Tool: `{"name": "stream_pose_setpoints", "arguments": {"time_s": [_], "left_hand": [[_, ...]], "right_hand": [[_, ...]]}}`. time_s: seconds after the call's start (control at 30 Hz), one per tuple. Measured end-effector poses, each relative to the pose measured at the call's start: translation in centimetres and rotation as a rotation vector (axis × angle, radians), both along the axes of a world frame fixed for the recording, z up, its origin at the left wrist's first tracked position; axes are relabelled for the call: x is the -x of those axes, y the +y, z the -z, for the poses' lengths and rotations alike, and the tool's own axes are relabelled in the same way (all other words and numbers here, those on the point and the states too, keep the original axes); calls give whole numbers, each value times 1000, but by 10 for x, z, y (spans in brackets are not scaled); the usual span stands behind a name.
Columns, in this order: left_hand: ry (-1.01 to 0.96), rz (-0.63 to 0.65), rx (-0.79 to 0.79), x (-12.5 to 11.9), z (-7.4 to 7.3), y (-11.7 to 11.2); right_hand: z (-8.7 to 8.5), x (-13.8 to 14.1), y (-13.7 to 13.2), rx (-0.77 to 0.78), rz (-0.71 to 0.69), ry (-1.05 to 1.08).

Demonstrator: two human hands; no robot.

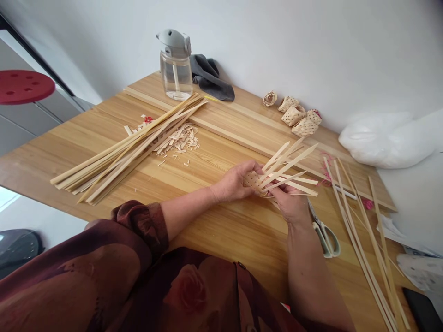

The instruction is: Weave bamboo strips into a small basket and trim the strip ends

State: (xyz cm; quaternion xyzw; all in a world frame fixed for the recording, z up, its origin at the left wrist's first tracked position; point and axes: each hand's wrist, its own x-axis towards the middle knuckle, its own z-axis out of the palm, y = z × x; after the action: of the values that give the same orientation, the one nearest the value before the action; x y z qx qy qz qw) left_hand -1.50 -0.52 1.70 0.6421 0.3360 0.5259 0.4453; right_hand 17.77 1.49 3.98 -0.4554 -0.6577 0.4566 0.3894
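A small woven piece of pale flat strips (pixel 254 181) is held between my two hands above the table. My left hand (pixel 236 181) is closed around its tightly woven end. Loose strip ends (pixel 294 161) fan out from it up and to the right. My right hand (pixel 289 199) pinches the piece near the base of those strips, its fingertips partly hidden behind them. Scissors (pixel 325 233) with pale green handles lie on the table just right of my right wrist.
A bundle of long strips (pixel 138 150) lies at the left by a heap of cut scraps (pixel 182 138). A water bottle (pixel 176 69), a dark cloth (pixel 211 76) and several woven pieces (pixel 293 115) line the back. More strips (pixel 367 249), a white plastic bag (pixel 384 138) and a black phone-like object (pixel 422 309) are at right.
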Motion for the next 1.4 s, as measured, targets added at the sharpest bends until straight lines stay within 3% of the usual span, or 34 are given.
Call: {"name": "stream_pose_setpoints", "arguments": {"time_s": [0.13,0.23,0.43,0.57,0.77,0.93,1.1,1.2,1.4], "left_hand": [[78,-66,-15,5,0,2],[100,-102,-7,9,1,5],[143,-176,-34,11,3,7],[158,-176,-36,10,4,7],[181,-145,-44,9,2,6],[129,-98,-24,10,2,7],[78,-67,21,10,1,7],[95,-68,32,10,-1,5],[172,-108,-12,11,-2,4]], "right_hand": [[-5,1,0,11,1,27],[-9,-4,1,-50,79,2],[-12,-9,-3,-96,114,-230],[-13,-5,-6,-68,121,-269],[-12,-4,-5,-8,64,-193],[-3,-4,-4,-48,48,-108],[-5,-5,-6,-71,-1,-77],[-8,-6,-5,-53,-64,-64],[-9,-8,-1,-22,-51,-50]]}}
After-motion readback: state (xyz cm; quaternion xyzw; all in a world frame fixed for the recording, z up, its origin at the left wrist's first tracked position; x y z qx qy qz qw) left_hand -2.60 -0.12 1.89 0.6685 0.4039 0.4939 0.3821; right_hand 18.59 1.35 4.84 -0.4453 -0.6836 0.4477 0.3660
